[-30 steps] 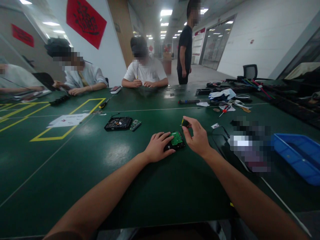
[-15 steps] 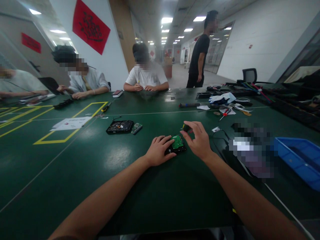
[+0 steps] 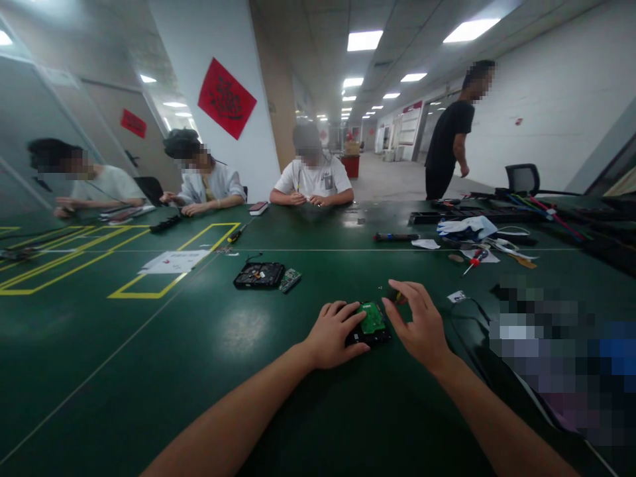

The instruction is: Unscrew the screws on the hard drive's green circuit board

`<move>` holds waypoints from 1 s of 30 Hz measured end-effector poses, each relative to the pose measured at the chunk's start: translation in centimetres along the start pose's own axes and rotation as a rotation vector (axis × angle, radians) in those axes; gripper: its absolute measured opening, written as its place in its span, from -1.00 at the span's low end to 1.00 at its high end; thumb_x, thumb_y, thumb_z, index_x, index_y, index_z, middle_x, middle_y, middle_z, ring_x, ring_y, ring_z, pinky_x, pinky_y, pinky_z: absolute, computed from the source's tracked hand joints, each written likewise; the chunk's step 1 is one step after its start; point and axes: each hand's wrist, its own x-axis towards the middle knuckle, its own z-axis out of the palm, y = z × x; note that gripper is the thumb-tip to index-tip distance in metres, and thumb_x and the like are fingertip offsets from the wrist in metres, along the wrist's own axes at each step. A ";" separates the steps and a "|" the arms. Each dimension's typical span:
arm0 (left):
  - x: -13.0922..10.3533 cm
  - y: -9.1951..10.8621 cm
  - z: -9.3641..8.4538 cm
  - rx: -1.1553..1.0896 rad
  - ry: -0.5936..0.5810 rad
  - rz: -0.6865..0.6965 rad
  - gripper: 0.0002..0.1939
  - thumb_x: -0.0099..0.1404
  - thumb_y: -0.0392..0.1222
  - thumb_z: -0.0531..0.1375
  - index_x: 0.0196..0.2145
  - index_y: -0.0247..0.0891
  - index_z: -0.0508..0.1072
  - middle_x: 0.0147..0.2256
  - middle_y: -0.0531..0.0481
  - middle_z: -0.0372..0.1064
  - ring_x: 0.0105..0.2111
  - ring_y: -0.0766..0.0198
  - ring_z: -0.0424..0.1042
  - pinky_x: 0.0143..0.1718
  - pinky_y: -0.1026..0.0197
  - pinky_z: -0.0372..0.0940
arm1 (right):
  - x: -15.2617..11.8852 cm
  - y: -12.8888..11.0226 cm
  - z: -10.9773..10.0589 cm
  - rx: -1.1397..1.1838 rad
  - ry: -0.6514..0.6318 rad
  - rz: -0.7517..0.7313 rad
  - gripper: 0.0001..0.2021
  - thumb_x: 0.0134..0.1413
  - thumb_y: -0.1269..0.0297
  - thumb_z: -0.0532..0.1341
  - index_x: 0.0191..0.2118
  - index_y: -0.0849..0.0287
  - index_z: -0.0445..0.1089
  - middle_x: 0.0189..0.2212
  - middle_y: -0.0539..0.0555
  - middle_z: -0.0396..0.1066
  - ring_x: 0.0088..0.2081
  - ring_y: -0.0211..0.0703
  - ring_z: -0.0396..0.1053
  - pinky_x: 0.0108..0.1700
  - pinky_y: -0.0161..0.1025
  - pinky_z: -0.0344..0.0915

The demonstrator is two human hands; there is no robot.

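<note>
A hard drive (image 3: pixel 377 336) with a green circuit board (image 3: pixel 371 319) on top lies before me. My left hand (image 3: pixel 335 334) spans its left side, fingers spread over the top and thumb along the near edge. Just right of the drive, my right hand (image 3: pixel 420 321) pinches a small screwdriver (image 3: pixel 396 294) with a black-and-yellow handle; its tip is not clear. Tiny bright bits, perhaps screws (image 3: pixel 380 287), lie beyond the drive. Farther left sit an opened hard drive (image 3: pixel 258 275) and a loose circuit board (image 3: pixel 290 280).
A red-handled screwdriver (image 3: pixel 477 258), cloth (image 3: pixel 467 228) and cables lie at the right. A dark cylindrical tool (image 3: pixel 396 237) is farther back. Paper (image 3: pixel 175 261) lies on yellow tape at left. Several people are across the table (image 3: pixel 173 371); one person (image 3: pixel 450 146) stands behind.
My view has tilted up and turned left, so everything appears lower and farther right. Both hands keep about the same places at the drive. The standing person has shifted posture.
</note>
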 end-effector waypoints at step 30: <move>0.4 -2.4 -0.7 -0.064 -0.058 0.097 -0.17 0.35 0.40 0.12 0.43 -0.01 0.13 0.42 -0.09 0.05 0.33 -0.26 0.08 0.30 -0.35 0.02 | 3.6 -0.7 -1.8 0.000 -0.163 0.029 -0.74 0.38 0.27 0.19 0.12 0.01 0.44 0.03 0.14 0.49 0.00 0.05 0.49 0.00 0.04 0.48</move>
